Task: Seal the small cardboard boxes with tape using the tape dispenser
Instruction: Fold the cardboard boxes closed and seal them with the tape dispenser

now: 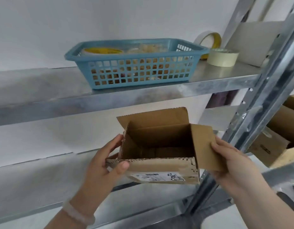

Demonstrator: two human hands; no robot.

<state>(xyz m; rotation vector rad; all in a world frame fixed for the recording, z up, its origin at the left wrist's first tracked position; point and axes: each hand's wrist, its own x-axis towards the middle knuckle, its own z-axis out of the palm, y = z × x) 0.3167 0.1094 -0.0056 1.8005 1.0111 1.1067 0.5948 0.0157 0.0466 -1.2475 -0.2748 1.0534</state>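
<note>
— Box first: where do we have it?
— Between our two grips. The small cardboard box [159,164] hangs in the air below the shelf, its top open and its flaps up.
— Our left grip?
— Our left grip [106,164] curls round the near left corner, thumb on the front wall, fingers on the left side. A white label [157,176] sits just right of that thumb, lower down.
— Our right grip?
— Our right grip [232,162] pinches the right flap [204,146], thumb on top.
— Above our grips?
— A metal shelf [209,80] carries a blue basket [139,71] holding a yellow tape roll [101,51]. Well above our right grip lies a pale tape roll [223,57], with another roll [209,39] standing behind it.
</note>
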